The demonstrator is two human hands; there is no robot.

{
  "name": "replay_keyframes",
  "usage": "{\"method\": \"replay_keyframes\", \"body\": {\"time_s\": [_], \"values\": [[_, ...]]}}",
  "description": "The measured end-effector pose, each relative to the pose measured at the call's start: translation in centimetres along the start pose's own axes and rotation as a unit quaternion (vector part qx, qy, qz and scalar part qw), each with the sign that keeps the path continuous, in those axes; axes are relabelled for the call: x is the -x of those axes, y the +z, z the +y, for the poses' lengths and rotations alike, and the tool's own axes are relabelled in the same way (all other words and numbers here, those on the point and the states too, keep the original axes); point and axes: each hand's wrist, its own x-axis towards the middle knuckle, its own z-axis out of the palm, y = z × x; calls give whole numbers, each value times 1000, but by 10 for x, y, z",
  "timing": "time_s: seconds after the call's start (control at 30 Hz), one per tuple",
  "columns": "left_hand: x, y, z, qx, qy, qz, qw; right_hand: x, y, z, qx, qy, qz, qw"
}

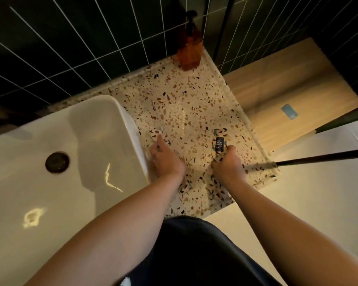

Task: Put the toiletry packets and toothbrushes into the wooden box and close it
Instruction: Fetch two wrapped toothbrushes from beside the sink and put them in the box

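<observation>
we see both hands down on the speckled terrazzo surface, just right of the white sink. the right hand has its grip closed around the near end of a toothbrush packet, which sticks out ahead of the fingers; its dark label reads "tooth brush". the left hand presses fingers onto a second packet lying flat by the sink's edge, and we cannot tell whether that grip has closed on it. an amber pump bottle stands well apart at the tiled wall.
</observation>
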Motion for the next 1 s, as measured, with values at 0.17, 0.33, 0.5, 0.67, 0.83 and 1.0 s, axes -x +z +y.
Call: {"method": "replay_keyframes", "body": {"time_s": [0.17,0.33,0.5,0.67,0.83,1.0], "values": [[6,-1,1,-4,48,-28,998,0,-6,8,-78,46,-29,995],[16,2,-6,-45,31,-60,997,8,-15,19,-131,92,-53,986],[26,-9,-3,-29,29,-119,992,31,-33,15,-198,67,-19,978],[52,-62,4,143,94,-133,976,66,-50,-11,-243,-10,-19,970],[80,-141,-27,292,130,-85,944,110,-48,-57,-280,-89,-43,955],[89,-209,-79,344,103,13,933,160,-20,-112,-288,-179,-92,936]]}}
